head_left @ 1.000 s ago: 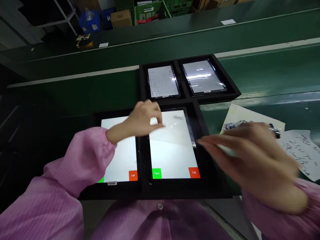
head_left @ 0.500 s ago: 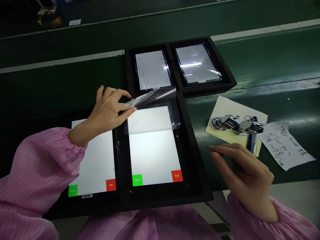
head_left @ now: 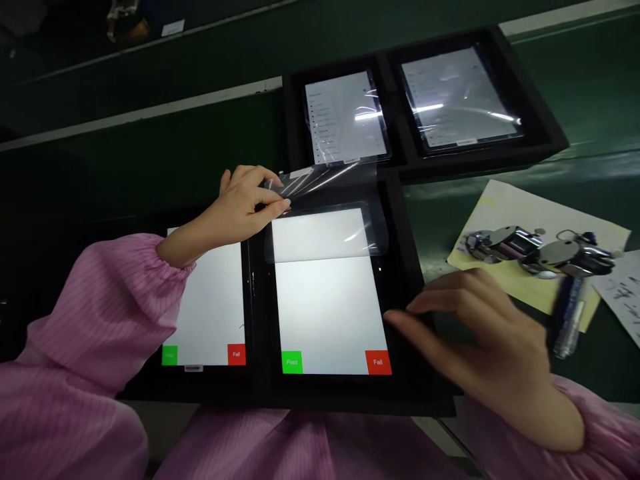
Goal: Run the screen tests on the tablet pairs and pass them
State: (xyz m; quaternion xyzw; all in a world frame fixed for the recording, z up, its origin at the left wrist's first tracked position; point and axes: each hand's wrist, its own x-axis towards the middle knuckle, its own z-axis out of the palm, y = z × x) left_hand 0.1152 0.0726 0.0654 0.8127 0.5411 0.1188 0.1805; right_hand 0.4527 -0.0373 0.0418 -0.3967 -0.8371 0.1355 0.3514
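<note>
My left hand [head_left: 247, 205] pinches the left edge of a clear film [head_left: 340, 183], which is folded back over the top part of a lit tablet [head_left: 327, 307]. The tablet's white screen shows a green Pass box and a red Fail box at its bottom corners. Another lit tablet [head_left: 213, 300] with the same boxes lies to the left, partly under my left forearm. My right hand [head_left: 480, 340] hovers by the right side of the middle tablet, thumb and forefinger apart, holding nothing.
Behind, a black tray [head_left: 395, 113] holds two film-covered tablets [head_left: 345, 117] [head_left: 457, 100]. At the right, metal clickers [head_left: 515, 243] rest on yellowish paper [head_left: 490, 207], with a pen [head_left: 570, 317] and a handwritten white sheet [head_left: 623, 287] near them.
My right hand has moved left, nearer the middle tablet. My left hand still pinches the film. The view has shifted, so the back tray and papers appear further right.
</note>
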